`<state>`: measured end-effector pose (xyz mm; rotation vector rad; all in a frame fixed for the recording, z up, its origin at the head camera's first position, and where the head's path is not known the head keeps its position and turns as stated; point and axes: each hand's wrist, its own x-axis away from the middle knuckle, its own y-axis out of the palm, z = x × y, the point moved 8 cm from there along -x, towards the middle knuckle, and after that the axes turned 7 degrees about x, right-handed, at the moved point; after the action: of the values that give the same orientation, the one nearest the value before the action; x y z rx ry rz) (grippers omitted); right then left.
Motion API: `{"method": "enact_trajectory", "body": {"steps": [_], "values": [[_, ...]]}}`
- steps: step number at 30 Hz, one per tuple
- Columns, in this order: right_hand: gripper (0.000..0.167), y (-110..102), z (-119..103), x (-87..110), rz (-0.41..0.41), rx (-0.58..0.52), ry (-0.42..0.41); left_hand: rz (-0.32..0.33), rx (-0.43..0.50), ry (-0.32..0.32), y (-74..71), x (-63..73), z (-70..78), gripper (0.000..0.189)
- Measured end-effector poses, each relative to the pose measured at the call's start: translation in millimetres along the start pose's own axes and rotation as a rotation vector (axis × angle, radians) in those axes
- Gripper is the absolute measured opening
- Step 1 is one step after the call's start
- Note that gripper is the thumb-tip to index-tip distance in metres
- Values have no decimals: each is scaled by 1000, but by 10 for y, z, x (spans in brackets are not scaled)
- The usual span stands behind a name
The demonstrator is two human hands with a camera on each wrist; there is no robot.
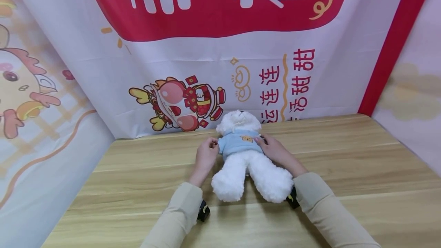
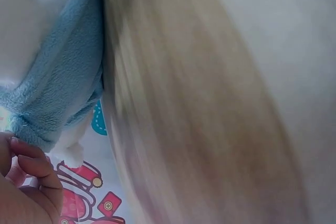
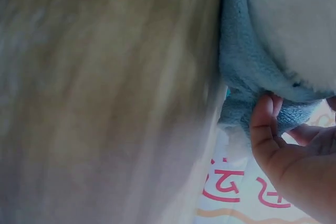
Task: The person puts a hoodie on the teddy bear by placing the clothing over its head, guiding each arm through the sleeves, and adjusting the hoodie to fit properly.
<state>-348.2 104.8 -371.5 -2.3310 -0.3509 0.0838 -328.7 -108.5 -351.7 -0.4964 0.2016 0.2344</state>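
Note:
A white plush toy (image 1: 237, 177) in a light-blue sweater (image 1: 237, 142) lies on its back on the wooden table, its head toward the back wall and its legs toward me. On the sweater's chest is a small orange-brown animal print (image 1: 247, 138). My left hand (image 1: 208, 152) pinches the sweater's sleeve on the left, also seen in the left wrist view (image 2: 31, 177). On the opposite side, my right hand (image 1: 273, 150) grips the sweater near the other sleeve, with its fingers curled into the blue cloth (image 3: 294, 114). The toy's paw on that side is mostly hidden.
The wooden table (image 1: 344, 156) ends at a printed cloth wall (image 1: 220, 56), close behind the toy's head. Another printed cloth (image 1: 51, 133) flanks the table on the left. Dark wrist devices (image 1: 203, 211) sit at the cuffs of both beige sleeves (image 1: 179, 209).

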Motion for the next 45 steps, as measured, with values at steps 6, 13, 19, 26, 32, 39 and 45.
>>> {"method": "enact_trajectory", "body": {"steps": [6, 13, 19, 26, 32, 39, 45], "values": [[89, 92, -150, 34, -120, 0, -89, -17, -102, 23, -15, -17, 41, 18], [102, 135, -159, 16, -170, 34, -29, -110, -231, 1, -53, -139, -12, 23], [107, 182, -151, -3, -180, 62, 18, -88, -215, -91, -135, -235, -164, 23], [103, 216, -126, 5, -173, 48, 12, -36, 63, -139, -183, -129, -212, 16], [105, 211, -139, 18, -200, 12, 0, -70, 138, -123, -106, -29, -95, 17], [118, 240, -83, 55, -322, 33, 4, -52, -29, -44, -64, -27, 23, 16], [108, 251, -126, 46, -304, -111, -71, 2, -224, -18, -173, -100, 28, 15]]}}
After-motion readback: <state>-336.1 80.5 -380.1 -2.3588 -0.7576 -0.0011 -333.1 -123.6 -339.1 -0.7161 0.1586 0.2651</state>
